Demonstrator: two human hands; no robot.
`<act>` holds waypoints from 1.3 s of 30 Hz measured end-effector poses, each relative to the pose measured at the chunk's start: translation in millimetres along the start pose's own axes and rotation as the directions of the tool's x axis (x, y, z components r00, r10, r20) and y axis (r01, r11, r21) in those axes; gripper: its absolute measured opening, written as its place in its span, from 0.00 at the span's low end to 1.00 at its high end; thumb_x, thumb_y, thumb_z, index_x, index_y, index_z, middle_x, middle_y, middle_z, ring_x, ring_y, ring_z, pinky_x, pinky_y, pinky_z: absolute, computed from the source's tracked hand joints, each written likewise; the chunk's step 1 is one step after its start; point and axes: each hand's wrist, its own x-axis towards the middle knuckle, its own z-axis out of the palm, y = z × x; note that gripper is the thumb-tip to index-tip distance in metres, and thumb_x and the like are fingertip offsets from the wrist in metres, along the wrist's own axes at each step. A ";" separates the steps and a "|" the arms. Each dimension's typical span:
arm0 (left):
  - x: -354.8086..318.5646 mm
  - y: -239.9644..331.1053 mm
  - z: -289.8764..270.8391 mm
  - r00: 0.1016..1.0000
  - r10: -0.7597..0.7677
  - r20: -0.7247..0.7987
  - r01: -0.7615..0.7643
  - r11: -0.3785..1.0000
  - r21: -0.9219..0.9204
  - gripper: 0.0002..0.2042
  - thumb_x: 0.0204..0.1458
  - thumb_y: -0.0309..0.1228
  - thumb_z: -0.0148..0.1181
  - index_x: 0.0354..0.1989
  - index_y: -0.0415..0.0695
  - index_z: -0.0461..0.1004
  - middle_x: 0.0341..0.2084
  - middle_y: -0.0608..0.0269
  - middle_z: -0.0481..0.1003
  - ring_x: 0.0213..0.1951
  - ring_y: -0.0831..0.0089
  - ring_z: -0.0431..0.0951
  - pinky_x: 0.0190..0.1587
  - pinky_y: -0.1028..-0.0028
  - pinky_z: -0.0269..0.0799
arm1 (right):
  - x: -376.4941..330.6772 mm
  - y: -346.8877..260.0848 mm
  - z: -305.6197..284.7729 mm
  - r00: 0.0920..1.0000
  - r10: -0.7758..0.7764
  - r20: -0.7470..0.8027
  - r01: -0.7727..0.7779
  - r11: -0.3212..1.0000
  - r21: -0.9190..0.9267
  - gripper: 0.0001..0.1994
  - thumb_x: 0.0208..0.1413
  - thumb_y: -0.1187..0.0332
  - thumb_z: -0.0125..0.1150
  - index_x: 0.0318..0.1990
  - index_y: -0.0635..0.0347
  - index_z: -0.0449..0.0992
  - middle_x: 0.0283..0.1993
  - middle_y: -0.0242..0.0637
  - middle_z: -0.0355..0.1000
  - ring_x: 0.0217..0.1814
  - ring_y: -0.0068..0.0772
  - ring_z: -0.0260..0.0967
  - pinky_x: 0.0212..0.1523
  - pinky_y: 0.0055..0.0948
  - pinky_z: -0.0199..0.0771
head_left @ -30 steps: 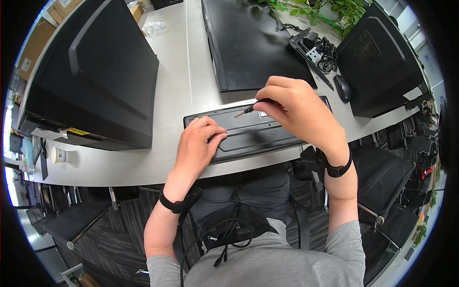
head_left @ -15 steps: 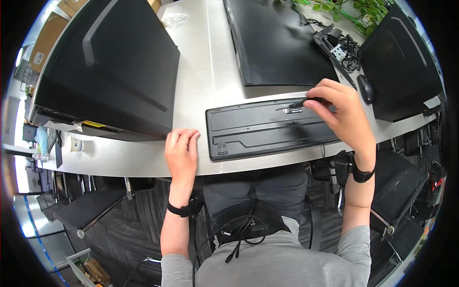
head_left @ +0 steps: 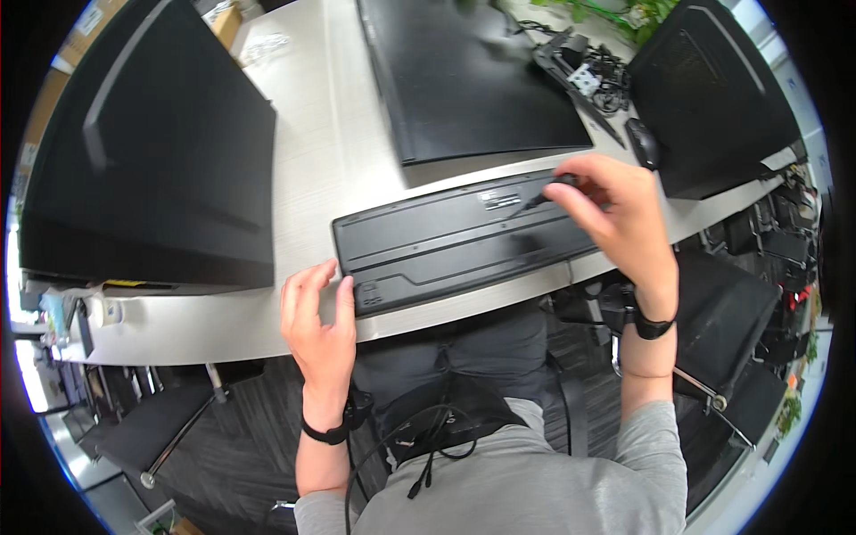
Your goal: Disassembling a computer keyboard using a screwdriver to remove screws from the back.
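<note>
A black keyboard [head_left: 428,236] lies underside up along the table's near edge, with a label near its far side. Pinched in my right hand [head_left: 620,209] is a dark screwdriver [head_left: 535,202], mostly hidden by the fingers. Its thin shaft slants down to the left over the keyboard, beside the label; whether the tip touches cannot be told. At the keyboard's left end is my left hand [head_left: 319,316], thumb and fingers apart and nothing held. The thumb reaches the near left corner, and contact is unclear.
Computer towers stand at left [head_left: 169,169] and right [head_left: 713,98]. A dark flat monitor [head_left: 473,89] lies beyond the keyboard. Near the right tower are a mouse [head_left: 641,143], a black stand [head_left: 562,67] and bundled cables [head_left: 611,85]. Chairs [head_left: 731,312] sit below the table edge.
My left hand has opened and come to the keyboard's left end. The screwdriver's shaft now points farther down over the keyboard. The whole view has shifted and turned slightly.
</note>
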 end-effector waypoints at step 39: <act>29.4 75.9 124.1 0.924 0.226 0.308 -0.118 0.936 -0.332 0.17 0.48 0.27 0.78 0.46 0.42 0.82 0.43 0.59 0.80 0.49 0.55 0.79 0.52 0.60 0.76 | 4.5 -16.8 11.2 0.935 -0.230 0.269 0.284 0.941 -0.185 0.07 0.55 0.76 0.70 0.39 0.66 0.79 0.33 0.43 0.72 0.36 0.51 0.76 0.34 0.45 0.76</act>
